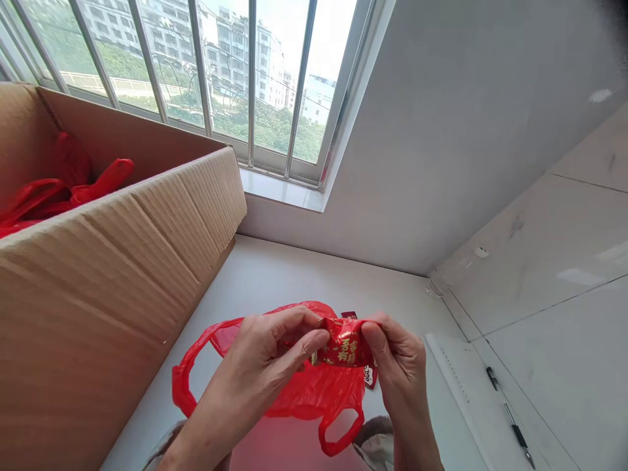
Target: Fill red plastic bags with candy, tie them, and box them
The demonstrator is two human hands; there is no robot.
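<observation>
We record the small packet as glossy, crinkled plastic film with a foil-like sheen, and the carrier bag as thin, wrinkled, partly translucent plastic with a softer shine. We log the box as matt brown corrugated cardboard, ridged and creased on its outer wall, with shiny red plastic bags inside. We find the tabletop smooth with a faint sheen, the window bars polished metal, the grey wall matt, and the pale tiles glossy.

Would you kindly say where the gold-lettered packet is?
The packet is below centre in the head view, slightly right, held between left hand and right hand over the red bag.
</observation>
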